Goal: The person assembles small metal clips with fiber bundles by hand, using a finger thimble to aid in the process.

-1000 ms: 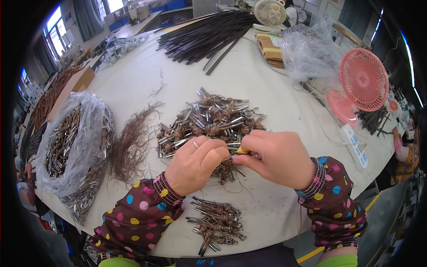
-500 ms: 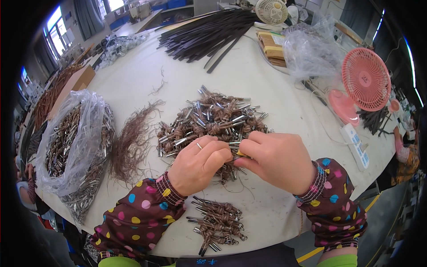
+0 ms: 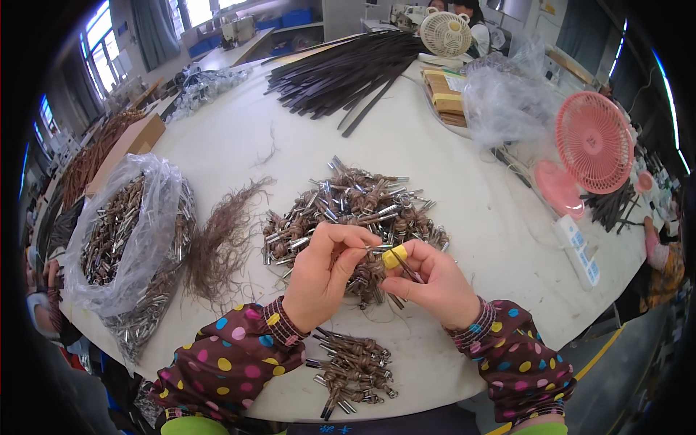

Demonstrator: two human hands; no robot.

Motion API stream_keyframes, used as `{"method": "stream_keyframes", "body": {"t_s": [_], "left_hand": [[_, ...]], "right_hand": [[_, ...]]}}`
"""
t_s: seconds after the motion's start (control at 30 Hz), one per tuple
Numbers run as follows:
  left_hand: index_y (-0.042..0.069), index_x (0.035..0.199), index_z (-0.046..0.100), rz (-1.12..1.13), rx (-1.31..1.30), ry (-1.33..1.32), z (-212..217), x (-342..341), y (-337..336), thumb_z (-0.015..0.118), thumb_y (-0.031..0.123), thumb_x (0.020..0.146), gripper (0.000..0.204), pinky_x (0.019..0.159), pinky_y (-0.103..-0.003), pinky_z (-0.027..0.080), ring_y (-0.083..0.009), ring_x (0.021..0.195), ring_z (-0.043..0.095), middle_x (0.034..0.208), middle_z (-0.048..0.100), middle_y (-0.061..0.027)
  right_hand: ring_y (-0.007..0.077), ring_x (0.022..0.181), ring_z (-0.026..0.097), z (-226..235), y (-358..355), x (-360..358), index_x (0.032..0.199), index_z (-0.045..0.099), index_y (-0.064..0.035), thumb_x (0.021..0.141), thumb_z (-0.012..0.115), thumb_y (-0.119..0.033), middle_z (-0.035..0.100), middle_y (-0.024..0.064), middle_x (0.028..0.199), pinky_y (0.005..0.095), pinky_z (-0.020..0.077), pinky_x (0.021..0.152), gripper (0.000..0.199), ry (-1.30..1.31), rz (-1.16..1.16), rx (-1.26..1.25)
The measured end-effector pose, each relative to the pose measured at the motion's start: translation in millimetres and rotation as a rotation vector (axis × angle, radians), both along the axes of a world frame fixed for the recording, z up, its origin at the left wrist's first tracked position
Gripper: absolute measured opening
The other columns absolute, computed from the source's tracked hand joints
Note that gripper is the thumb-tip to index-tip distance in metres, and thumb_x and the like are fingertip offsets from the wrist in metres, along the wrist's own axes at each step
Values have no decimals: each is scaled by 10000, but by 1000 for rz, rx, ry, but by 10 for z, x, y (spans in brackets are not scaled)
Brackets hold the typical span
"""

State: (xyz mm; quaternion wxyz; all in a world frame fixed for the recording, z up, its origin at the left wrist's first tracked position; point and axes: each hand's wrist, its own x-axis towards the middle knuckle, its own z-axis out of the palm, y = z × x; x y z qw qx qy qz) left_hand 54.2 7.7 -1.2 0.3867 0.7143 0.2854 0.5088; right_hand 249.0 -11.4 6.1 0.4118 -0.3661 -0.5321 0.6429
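Over the big heap of knotted brown cord pieces with silver metal tips (image 3: 348,196), my left hand (image 3: 315,279) is closed, thumb and forefinger pinching a thin metal-tipped cord end. My right hand (image 3: 438,286) closes on a slender dark thing whose kind I cannot make out. A yellow wrap or block (image 3: 394,257) shows at its forefinger; whether it sits on the finger or the dark thing is unclear. The fingertips of both hands nearly meet. Nearer to me, below the hands, lies a small group of knotted cord pieces (image 3: 351,366).
A clear plastic bag (image 3: 119,232) full of cord pieces stands left, beside a tuft of loose brown threads (image 3: 225,250). Dark strips (image 3: 341,69) lie at the back. At right are a pink fan (image 3: 594,141), a white power strip (image 3: 576,250) and crumpled plastic (image 3: 507,98).
My hands have turned and drawn slightly apart at the fingertips, exposing the yellow piece and the dark slender thing. The right hand moved lower and leftward. The whole view has shifted slightly.
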Motion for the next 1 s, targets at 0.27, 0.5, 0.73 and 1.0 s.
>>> {"method": "stream_keyframes", "body": {"t_s": [0.27, 0.5, 0.73, 1.0], "left_hand": [[-44, 1165, 535, -93, -626, 1, 226, 86, -176, 606, 172, 949, 314, 742, -207, 458, -66, 902, 558, 995, 610, -36], [-27, 1103, 607, -221, -682, -27, 92, -10, -136, 530, 228, 987, 291, 716, -218, 452, -57, 796, 535, 883, 632, -2], [-3, 1046, 650, -168, -490, 419, 199, -103, -97, 533, 186, 979, 233, 657, -241, 471, -90, 699, 550, 802, 644, -18], [-13, 1005, 629, 152, -329, 197, 83, -225, 90, 534, 105, 962, 158, 625, -268, 489, -108, 682, 593, 800, 674, -68]], "right_hand": [[6, 805, 551, -49, -124, -139, 1071, 504, -31, 847, 723, -90, 642, -6, 897, 167, 423, 679, 319, -36, -269, 86], [30, 703, 563, 89, -95, 117, 1095, 542, -22, 824, 746, -102, 682, 33, 945, 186, 430, 576, 348, -428, -247, 401], [78, 622, 522, 142, 5, 183, 1128, 595, -24, 781, 765, -69, 631, 61, 1014, 223, 446, 544, 389, -578, -80, 579], [26, 569, 378, 116, 0, 188, 1037, 626, -3, 799, 758, -63, 562, -15, 803, 190, 332, 508, 279, -456, -153, 392]]}}
